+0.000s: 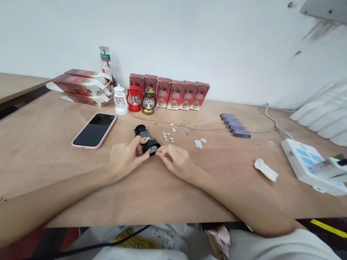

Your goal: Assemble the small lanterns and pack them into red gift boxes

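Observation:
A small black lantern [146,138] lies tilted on the table, its base turned toward me. My left hand [127,155] grips the lantern's body, thumb near the base. The fingers of my right hand [175,158] are pinched together at the edge of the base, on something too small to make out. Just beyond lie several small round white discs [167,136], a loose heap of thin metal wire pieces [186,128] and a few small white tags [200,143].
White [120,100], red [134,99] and black-gold [148,101] lanterns stand before a row of red boxes [176,94]. Flattened red cartons [83,86] are stacked left, behind a phone [94,130]. A white power strip [309,164] and a crumpled white piece [266,170] lie right.

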{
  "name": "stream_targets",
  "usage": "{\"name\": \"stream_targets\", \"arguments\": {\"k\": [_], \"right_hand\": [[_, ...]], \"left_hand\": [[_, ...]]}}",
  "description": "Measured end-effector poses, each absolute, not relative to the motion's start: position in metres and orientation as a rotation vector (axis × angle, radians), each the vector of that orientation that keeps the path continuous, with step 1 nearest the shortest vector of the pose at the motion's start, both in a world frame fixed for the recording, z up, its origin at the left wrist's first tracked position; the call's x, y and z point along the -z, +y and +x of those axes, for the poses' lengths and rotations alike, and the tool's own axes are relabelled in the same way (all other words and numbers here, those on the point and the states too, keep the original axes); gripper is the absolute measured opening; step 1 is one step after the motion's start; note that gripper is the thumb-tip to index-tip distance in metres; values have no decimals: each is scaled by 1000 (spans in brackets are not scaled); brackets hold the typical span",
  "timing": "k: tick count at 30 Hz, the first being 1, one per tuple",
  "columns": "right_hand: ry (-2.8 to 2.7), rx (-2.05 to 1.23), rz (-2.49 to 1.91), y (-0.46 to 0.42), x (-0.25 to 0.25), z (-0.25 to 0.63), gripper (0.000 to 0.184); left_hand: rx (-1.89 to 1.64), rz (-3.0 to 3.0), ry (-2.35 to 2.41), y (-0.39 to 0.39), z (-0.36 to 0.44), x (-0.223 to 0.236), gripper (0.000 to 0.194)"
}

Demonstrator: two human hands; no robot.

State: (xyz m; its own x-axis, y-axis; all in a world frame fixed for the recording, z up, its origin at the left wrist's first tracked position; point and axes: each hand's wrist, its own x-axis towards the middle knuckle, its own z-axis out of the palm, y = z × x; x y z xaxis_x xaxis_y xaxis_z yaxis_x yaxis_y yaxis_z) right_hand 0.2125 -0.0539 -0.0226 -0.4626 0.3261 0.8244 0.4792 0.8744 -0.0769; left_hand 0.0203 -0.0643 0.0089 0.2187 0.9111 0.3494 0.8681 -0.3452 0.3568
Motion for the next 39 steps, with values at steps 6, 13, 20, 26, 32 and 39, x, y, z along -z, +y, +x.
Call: {"name": "stream_targets", "arguments": {"k": [6, 13, 20, 26, 32, 39], "right_hand": [[-2094, 241, -615, -54, 21, 213, 19], [-2079, 182, -792, -52, 23, 214, 15], [-1938, 12, -934, -45, 21, 214, 13], [-1904, 11, -953, -43, 19, 217, 12], [-1888, 113, -934, -44, 21, 216, 13], [-1862, 238, -868, -46, 19, 214, 16]], "left_hand": [[-919, 2571, 1633, -63, 19, -4, 22], [-1062, 3130, 1145, -45, 7, -7, 46], [-697, 2979, 1176, -27, 2, -1, 61], [-819, 2891, 1060, -19, -3, 2, 41], [-849, 2808, 959, -15, -7, 0, 42], [-863, 2810, 901, -16, -8, -1, 40]]}}
